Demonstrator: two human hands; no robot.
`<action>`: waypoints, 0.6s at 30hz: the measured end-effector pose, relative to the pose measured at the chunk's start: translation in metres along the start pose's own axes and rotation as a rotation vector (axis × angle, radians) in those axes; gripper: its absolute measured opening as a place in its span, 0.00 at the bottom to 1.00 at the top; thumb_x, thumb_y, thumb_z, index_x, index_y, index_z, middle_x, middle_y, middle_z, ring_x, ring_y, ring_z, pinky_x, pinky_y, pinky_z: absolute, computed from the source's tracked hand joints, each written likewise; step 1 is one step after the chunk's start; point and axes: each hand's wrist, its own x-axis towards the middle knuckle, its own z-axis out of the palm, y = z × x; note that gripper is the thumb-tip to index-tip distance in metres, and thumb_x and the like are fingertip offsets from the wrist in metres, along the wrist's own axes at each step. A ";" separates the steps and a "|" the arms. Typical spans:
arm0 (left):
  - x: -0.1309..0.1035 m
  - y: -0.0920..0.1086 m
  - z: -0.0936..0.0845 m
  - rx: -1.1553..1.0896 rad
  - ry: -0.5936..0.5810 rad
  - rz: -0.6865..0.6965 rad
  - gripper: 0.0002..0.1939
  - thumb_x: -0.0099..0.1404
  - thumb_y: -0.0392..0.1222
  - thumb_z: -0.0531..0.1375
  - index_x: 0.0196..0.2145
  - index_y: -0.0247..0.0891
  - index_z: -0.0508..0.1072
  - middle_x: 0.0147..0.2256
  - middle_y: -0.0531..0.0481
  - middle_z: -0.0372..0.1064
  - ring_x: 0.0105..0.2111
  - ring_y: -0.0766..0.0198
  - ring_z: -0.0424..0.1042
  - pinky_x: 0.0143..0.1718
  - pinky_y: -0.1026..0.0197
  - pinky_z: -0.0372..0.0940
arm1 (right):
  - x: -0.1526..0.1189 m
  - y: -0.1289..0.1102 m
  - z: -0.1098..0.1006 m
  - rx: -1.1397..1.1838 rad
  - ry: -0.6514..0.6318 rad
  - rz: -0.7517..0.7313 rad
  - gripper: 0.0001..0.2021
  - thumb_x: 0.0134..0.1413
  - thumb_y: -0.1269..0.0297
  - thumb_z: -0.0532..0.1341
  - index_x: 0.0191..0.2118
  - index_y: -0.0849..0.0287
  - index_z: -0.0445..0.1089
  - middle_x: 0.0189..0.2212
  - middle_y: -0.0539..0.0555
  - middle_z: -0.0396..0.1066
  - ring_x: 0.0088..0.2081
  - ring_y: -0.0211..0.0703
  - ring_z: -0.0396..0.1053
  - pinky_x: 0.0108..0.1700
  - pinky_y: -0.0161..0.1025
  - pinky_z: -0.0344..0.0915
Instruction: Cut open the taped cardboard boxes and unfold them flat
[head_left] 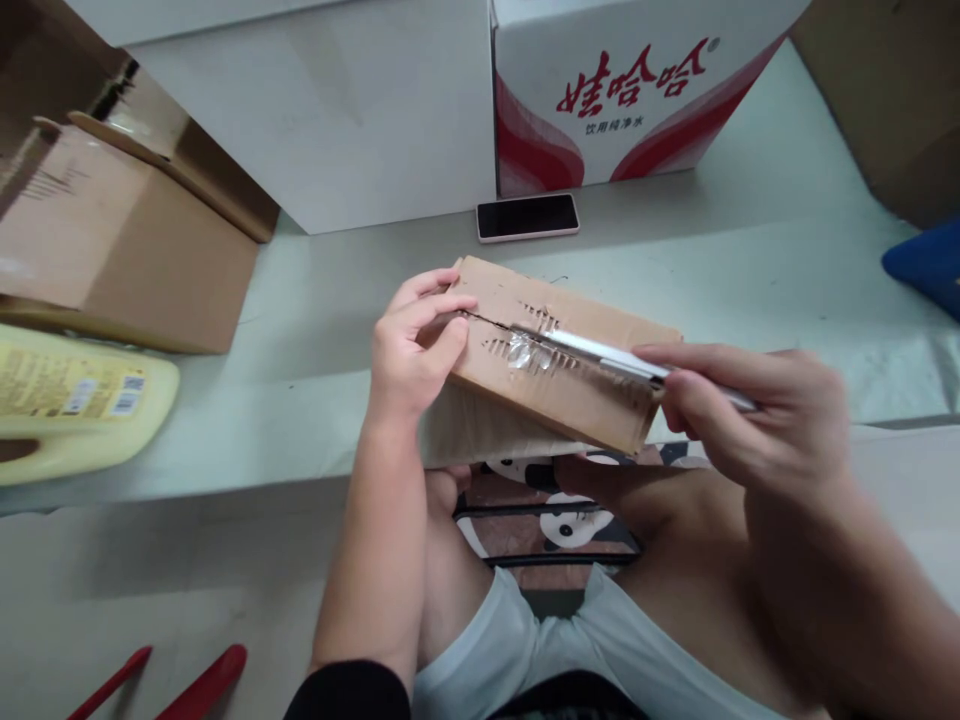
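A small brown cardboard box (581, 395) rests at the front edge of the table, tilted to my view. Torn patches and a strip of clear tape (527, 350) mark its top, along a seam. My left hand (420, 345) grips the box's left end, its thumb and fingers on the top near the seam. Held in my right hand (757, 415) is a silver utility knife (600, 357). It points left along the seam, and its tip is at the seam near the tape.
Behind the box a phone (529, 217) lies before a white box with red lettering (622, 110) and a plain white box (337, 120). At left are cardboard boxes (165, 230) and a yellow bottle (97, 400). Something blue (930, 265) is at right.
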 end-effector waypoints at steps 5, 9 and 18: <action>0.001 0.000 0.001 0.004 -0.007 0.001 0.10 0.62 0.37 0.60 0.38 0.44 0.82 0.52 0.49 0.75 0.55 0.54 0.73 0.63 0.45 0.66 | 0.005 -0.003 0.007 -0.154 0.002 -0.110 0.10 0.57 0.65 0.63 0.40 0.53 0.83 0.15 0.46 0.69 0.14 0.32 0.60 0.17 0.32 0.56; 0.001 0.001 0.002 -0.006 -0.001 0.011 0.10 0.61 0.37 0.61 0.37 0.43 0.82 0.52 0.48 0.75 0.54 0.54 0.74 0.62 0.46 0.67 | 0.006 -0.012 0.001 -0.187 -0.069 -0.121 0.11 0.58 0.63 0.62 0.40 0.54 0.83 0.17 0.48 0.73 0.16 0.34 0.64 0.19 0.33 0.60; 0.001 0.002 0.002 0.010 -0.021 0.014 0.11 0.61 0.36 0.60 0.38 0.43 0.82 0.52 0.49 0.75 0.55 0.54 0.74 0.63 0.44 0.67 | 0.003 -0.016 -0.030 -0.172 -0.165 -0.003 0.11 0.56 0.58 0.64 0.35 0.52 0.84 0.16 0.48 0.73 0.13 0.34 0.63 0.14 0.32 0.57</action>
